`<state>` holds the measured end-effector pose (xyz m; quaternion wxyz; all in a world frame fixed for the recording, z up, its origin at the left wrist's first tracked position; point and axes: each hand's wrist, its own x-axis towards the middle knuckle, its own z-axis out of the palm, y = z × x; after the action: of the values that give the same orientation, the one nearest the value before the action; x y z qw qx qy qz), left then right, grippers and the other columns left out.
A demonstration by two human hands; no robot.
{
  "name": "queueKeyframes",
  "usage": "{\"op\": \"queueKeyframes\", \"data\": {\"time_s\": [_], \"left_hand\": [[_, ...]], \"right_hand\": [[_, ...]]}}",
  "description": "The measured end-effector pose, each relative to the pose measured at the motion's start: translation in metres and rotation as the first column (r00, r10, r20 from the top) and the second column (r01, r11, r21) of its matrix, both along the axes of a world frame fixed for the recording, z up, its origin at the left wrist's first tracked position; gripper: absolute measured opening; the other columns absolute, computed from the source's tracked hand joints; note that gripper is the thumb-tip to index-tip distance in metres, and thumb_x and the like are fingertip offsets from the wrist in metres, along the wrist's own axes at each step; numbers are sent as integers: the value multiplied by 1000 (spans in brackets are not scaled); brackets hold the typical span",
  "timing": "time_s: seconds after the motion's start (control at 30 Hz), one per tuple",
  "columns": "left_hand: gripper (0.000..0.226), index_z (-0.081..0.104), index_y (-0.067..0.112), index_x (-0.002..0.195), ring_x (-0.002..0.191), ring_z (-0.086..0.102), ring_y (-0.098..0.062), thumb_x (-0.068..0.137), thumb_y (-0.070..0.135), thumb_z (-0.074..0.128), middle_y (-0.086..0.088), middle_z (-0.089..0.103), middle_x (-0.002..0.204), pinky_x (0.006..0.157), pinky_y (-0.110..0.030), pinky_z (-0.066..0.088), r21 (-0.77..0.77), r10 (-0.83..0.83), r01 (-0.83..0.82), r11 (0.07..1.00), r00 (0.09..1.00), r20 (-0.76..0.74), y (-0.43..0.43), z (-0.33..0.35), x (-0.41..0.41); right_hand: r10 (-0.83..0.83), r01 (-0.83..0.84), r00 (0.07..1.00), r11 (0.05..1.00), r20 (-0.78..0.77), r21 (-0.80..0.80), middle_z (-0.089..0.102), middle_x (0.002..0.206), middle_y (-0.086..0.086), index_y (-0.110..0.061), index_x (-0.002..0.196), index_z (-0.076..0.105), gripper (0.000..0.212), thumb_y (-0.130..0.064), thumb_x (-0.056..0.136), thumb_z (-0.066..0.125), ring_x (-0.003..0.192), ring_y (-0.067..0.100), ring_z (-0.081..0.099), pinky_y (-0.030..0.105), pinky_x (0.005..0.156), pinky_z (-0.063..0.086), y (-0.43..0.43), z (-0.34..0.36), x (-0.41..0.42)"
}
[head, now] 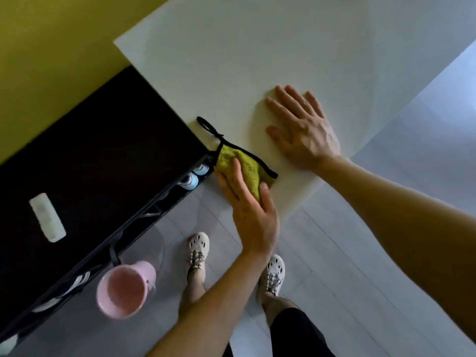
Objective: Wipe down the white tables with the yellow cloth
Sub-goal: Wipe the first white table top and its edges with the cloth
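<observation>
A white table (257,60) fills the upper middle of the view. On its near left corner lies the yellow cloth (248,167), edged in black with a black hanging loop trailing to the left. My left hand (247,210) presses on the cloth, fingers and thumb wrapped around its near end. My right hand (301,127) rests flat on the tabletop just right of the cloth, fingers spread, holding nothing.
A black shoe rack (85,163) stands to the left against a yellow wall, with a white oblong object (47,217) on top and shoes on its shelves. A pink bucket (123,289) sits on the grey floor by my feet.
</observation>
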<state>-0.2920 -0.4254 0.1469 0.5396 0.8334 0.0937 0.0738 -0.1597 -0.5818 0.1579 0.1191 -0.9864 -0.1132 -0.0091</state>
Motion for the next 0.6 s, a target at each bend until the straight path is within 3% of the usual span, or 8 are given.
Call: {"op": "queueKeyframes", "data": {"time_s": [0.13,0.23,0.3,0.37,0.43,0.5,0.53,0.6], "left_hand": [[66,38,14,168,158,32,-36,106,22,62,-26,17,177,109,3,24,109,76,-77,991,997,12,33,-14,71],[63,43,10,164,157,37,-40,105,22,61,-27,27,174,104,9,18,133,199,-202,970,979,39,51,-14,121],[62,44,11,165,157,38,-39,106,25,60,-25,28,174,114,-8,33,133,242,-244,961,970,34,39,-13,108],[62,41,13,166,159,36,-30,108,24,61,-23,24,176,117,-16,41,123,197,-200,972,980,42,13,-14,58],[65,36,16,169,161,22,-5,110,19,61,-18,18,180,113,2,26,68,127,-127,990,992,7,-16,-6,-8],[67,31,20,171,158,12,10,111,19,61,-12,13,182,111,7,16,-17,73,-73,997,997,-32,-31,2,-49],[67,31,20,172,161,15,6,111,20,60,-12,13,182,112,6,16,-34,54,-55,998,998,-32,-31,4,-50],[67,34,15,170,165,22,-22,109,20,59,-19,17,179,114,4,15,-18,51,-51,999,999,-17,-15,-5,-15]], "right_hand": [[5,-6,1000,1000,20,29,21,181,0,-30,172,31,65,-61,115,32,169,20,12,49,138,6,0,-2,4],[-12,12,1000,999,17,44,21,181,0,-29,172,31,66,-61,115,31,169,19,11,44,138,2,1,-4,1],[-8,6,999,998,32,61,23,180,1,-28,171,33,65,-61,114,33,169,20,13,44,138,3,0,-3,1],[-13,11,999,998,30,69,24,180,1,-28,171,34,65,-61,114,34,169,20,14,44,138,4,-1,-2,2],[-16,15,1000,998,11,64,22,181,1,-29,171,33,66,-61,114,34,169,19,12,43,138,2,0,-1,1],[-9,8,1000,998,10,64,22,181,2,-29,172,32,66,-61,114,33,169,20,12,44,138,3,0,0,2],[-4,3,1000,998,12,65,21,181,2,-28,172,32,67,-61,114,32,169,20,12,44,138,3,0,0,2],[-8,6,1000,998,22,68,22,181,3,-27,171,33,67,-61,113,32,169,21,13,44,138,4,-1,-1,2]]}}
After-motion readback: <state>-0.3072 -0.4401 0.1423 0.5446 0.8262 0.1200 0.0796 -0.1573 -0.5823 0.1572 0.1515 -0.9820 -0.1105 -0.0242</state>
